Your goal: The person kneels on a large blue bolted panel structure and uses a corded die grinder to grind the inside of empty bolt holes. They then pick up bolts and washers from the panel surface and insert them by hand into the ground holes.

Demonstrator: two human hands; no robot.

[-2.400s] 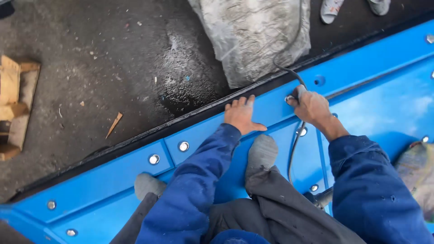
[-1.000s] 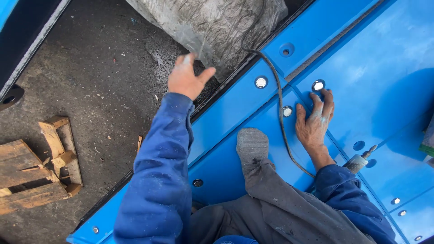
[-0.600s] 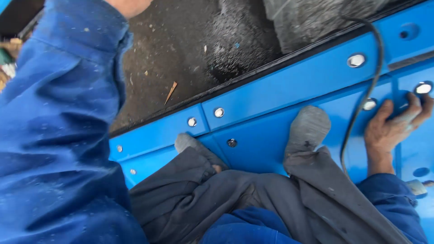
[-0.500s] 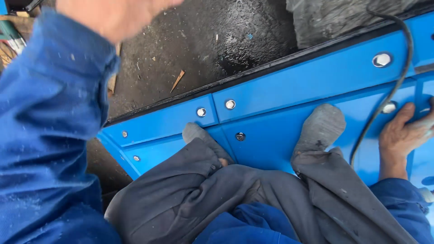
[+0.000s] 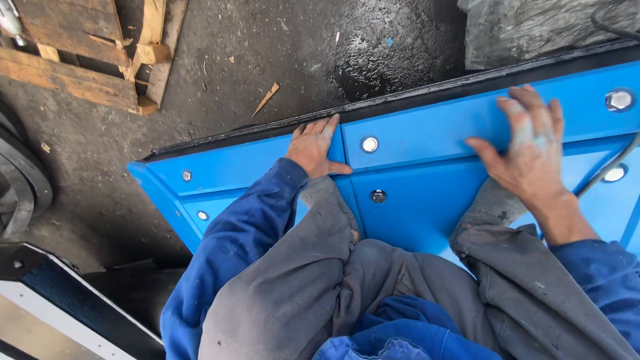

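Both hands lie open and flat on a blue metal panel [image 5: 427, 207], holding nothing. Left hand [image 5: 315, 148]: fingers together and extended, tips reaching the panel's black far edge [image 5: 400, 103], thumb spread to the right, palm down just left of a seam. Right hand [image 5: 530, 150]: fingers loosely spread, pointing far, palm pressed on the upper band of the panel, thumb out to the left. Arms: two, in blue sleeves, the left forearm [image 5: 233, 247] running from near left up to the hand, the right wrist bent back from the near right. Six round silver bolts are visible on the panel; one [image 5: 370, 144] sits just right of the left thumb, another [image 5: 619, 100] far right. One black cable [image 5: 610, 170] crosses the panel right of the right wrist. Grey trouser legs [image 5: 300, 280] rest on the panel. Wooden blocks [image 5: 87, 47] and one wood splinter [image 5: 267, 99] lie on the dark ground beyond.
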